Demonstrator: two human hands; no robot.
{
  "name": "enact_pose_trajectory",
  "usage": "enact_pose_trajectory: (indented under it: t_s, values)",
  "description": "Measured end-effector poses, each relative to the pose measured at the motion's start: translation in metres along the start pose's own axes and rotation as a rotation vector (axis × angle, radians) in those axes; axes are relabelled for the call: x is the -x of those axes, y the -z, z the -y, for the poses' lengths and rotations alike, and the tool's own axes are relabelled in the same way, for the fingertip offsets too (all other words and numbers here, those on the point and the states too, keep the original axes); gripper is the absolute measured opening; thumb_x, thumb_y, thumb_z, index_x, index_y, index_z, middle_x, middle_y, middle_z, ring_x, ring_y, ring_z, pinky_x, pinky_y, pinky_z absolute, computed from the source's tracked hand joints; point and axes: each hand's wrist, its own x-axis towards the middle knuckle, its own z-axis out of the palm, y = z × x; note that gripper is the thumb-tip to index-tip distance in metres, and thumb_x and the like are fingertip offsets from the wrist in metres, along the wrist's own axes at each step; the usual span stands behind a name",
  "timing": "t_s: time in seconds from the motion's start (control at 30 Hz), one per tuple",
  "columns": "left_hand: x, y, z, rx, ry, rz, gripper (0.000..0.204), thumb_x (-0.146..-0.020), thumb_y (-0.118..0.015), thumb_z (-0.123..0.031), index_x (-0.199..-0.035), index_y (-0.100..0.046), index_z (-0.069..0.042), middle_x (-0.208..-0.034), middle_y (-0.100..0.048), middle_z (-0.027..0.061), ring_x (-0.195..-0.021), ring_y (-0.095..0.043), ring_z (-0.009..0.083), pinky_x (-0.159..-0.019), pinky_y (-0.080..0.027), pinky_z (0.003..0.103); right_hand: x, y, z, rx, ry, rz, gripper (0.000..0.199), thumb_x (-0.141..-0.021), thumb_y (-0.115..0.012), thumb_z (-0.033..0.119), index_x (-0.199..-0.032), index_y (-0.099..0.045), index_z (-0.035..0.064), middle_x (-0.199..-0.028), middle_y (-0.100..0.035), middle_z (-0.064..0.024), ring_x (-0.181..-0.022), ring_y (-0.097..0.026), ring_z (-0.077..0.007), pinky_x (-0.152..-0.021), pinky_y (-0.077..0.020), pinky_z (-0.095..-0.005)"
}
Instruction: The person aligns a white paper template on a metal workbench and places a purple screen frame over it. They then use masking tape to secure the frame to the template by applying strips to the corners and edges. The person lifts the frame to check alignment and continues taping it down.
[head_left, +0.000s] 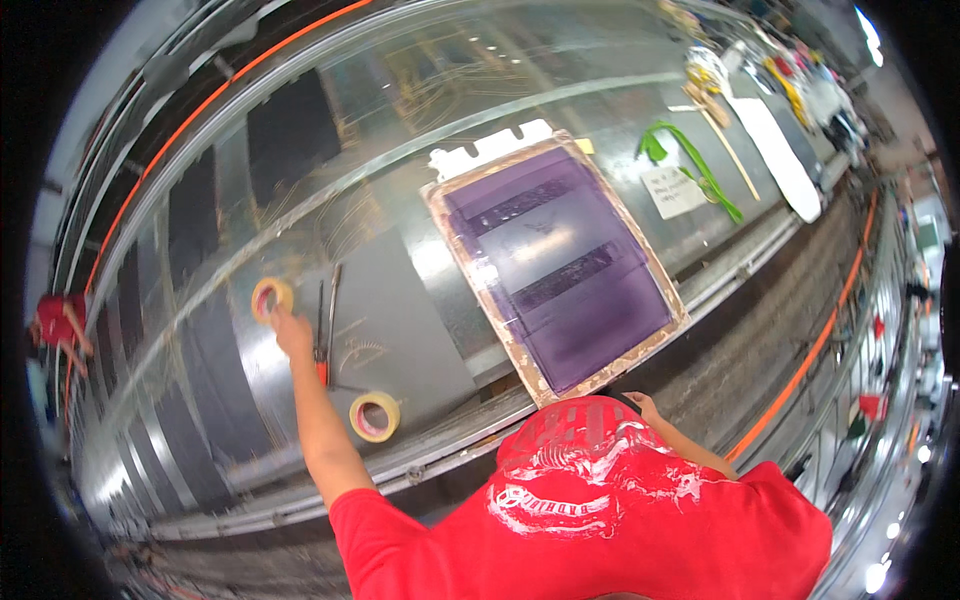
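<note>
My left hand reaches out over the table and grips the near edge of a roll of yellowish tape, its fingers at the ring's opening. A screwdriver with a red handle and a thin metal rod lie just right of that hand. A second tape roll rests near the table's front edge. My right hand is low beside the near end of a wood-framed printing screen with a purple mesh. Its fingers are bent at a dark object, partly hidden by my red shirt.
Beyond the screen's far end sits a white notched strip. To the right lie a green strap, a handwritten paper, a thin stick and a long white piece. Another person in red stands at the far left.
</note>
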Motion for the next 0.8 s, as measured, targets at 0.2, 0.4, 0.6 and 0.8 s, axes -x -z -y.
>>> enact_pose_trajectory:
  t_s: [0.2, 0.4, 0.6, 0.8]
  values:
    - [-0.03, -0.014, 0.007, -0.166, -0.125, -0.068, 0.057, -0.088, -0.063, -0.021, -0.141, -0.045, -0.01, -0.143, -0.048, 0.0145, -0.133, -0.044, 0.034, -0.099, -0.046, 0.05, 0.007, 0.016, -0.07, -0.109, 0.111, -0.146, 0.029, -0.098, -0.05, 0.012, -0.116, -0.07, -0.0001, -0.116, -0.07, -0.0137, -0.114, -0.062, -0.0223, -0.102, -0.043, -0.0316]
    - [-0.039, 0.012, 0.006, 0.12, -0.081, -0.049, 0.042, -0.095, -0.055, -0.024, -0.135, -0.053, -0.01, -0.133, -0.059, 0.0098, -0.121, -0.055, 0.0361, -0.092, -0.049, 0.048, 0.058, 0.019, -0.02, -0.332, -0.038, -0.143, 0.035, -0.098, -0.052, 0.021, -0.121, -0.066, -0.0017, -0.107, -0.071, -0.0086, -0.092, -0.065, -0.0158, -0.085, -0.0521, -0.0303]
    - [0.032, 0.067, -0.015, 1.16, 0.183, -0.207, 0.037, -0.097, -0.054, -0.033, -0.115, -0.062, -0.001, -0.107, -0.063, 0.0074, -0.099, -0.059, 0.0204, -0.091, -0.046, 0.039, 0.131, 0.043, 0.174, 1.09, 0.19, -0.042, 0.036, -0.092, -0.056, 0.034, -0.091, -0.074, 0.0023, -0.089, -0.068, -0.0248, -0.088, -0.066, -0.0424, -0.078, -0.0528, -0.0491]
    - [0.193, 0.104, -0.123, 2.183, 0.689, -0.11, 0.036, -0.093, -0.049, -0.037, -0.109, -0.062, -0.006, -0.106, -0.065, 0.008, -0.099, -0.062, 0.0236, -0.087, -0.052, 0.042, 0.131, -0.03, 0.334, 0.755, 0.932, 0.247, 0.025, -0.094, -0.059, 0.02, -0.107, -0.068, 0.0006, -0.102, -0.069, -0.0194, -0.096, -0.065, -0.0378, -0.087, -0.0504, -0.0426]
